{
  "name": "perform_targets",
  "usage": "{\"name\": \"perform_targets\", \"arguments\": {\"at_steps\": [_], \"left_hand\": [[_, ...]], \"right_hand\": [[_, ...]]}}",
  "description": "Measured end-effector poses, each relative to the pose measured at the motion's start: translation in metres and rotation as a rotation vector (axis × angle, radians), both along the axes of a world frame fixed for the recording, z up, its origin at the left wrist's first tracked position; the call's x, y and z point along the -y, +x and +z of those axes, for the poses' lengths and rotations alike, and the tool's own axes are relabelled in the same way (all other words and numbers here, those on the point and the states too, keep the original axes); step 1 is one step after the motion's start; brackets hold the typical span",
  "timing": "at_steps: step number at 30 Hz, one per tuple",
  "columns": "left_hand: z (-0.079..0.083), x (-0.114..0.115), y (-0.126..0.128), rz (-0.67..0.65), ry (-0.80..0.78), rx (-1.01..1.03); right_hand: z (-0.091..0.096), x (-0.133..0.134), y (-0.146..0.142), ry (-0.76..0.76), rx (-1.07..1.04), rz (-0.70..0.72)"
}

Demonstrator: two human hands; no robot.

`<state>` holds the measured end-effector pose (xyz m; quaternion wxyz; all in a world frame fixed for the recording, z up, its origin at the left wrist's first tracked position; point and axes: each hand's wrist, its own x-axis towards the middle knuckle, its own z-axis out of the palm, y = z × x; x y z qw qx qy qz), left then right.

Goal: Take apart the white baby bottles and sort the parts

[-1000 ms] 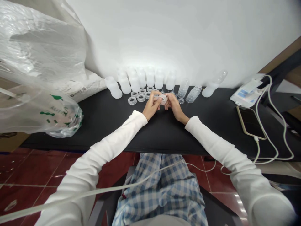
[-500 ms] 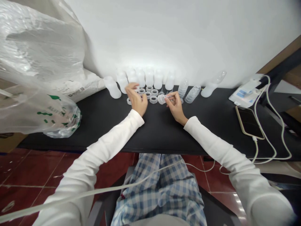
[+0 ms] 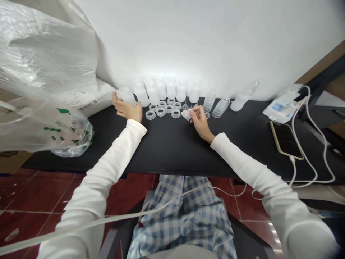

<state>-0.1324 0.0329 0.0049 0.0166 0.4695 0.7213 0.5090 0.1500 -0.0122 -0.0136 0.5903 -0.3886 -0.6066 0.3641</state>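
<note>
My left hand (image 3: 128,109) is at the leftmost frosted white baby bottle (image 3: 126,94), thumb on its right side and fingers spread toward its left. The hand hides the bottle's lower part; I cannot tell whether it grips it. My right hand (image 3: 198,120) pinches a small clear bottle nipple (image 3: 185,114), apparently set in a collar ring, just above the black table (image 3: 172,151). Between the hands lie several translucent collar rings (image 3: 161,112). A few clear nipples (image 3: 184,106) stand behind my right fingers. More frosted bottles (image 3: 171,90) line up along the wall.
Right of my hand stand two clear ribbed stacks of caps (image 3: 221,108) and a bottle with a clear cap (image 3: 244,99), tilted right. Farther right are a phone (image 3: 286,139), white cables (image 3: 309,144) and a white packet (image 3: 281,106). A plastic bag (image 3: 70,133) bulges at the left.
My left hand has moved left from over the collar rings to the leftmost bottle, uncovering rings and bottles. My right hand stays nearly in place, the nipple turned slightly.
</note>
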Motion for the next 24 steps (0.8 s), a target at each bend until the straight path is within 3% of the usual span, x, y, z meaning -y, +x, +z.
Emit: {"name": "perform_targets", "arguments": {"at_steps": [3,8,12,14,17,21,24], "left_hand": [[-0.007,-0.007,0.007,0.172,-0.073,0.194],[-0.013,-0.015,0.000,0.213,-0.121,0.295],[-0.021,-0.017,-0.005,0.222,0.038,0.182],[-0.023,-0.013,-0.001,0.109,0.159,0.009],[-0.020,0.001,0.012,-0.243,0.243,-0.295],[-0.008,0.022,0.032,-0.828,0.150,-0.658],[0.000,0.029,0.041,-1.036,0.096,-0.786]], "right_hand": [[-0.001,-0.001,0.001,0.004,0.020,-0.023],[-0.002,-0.002,0.000,-0.003,0.031,-0.003],[-0.001,-0.001,0.001,-0.015,0.036,0.008],[0.000,0.000,0.002,-0.028,0.068,0.008],[0.003,0.003,0.003,-0.048,0.098,0.000],[0.007,0.005,0.002,0.013,0.038,-0.043],[0.010,0.004,0.000,0.049,-0.019,-0.063]]}}
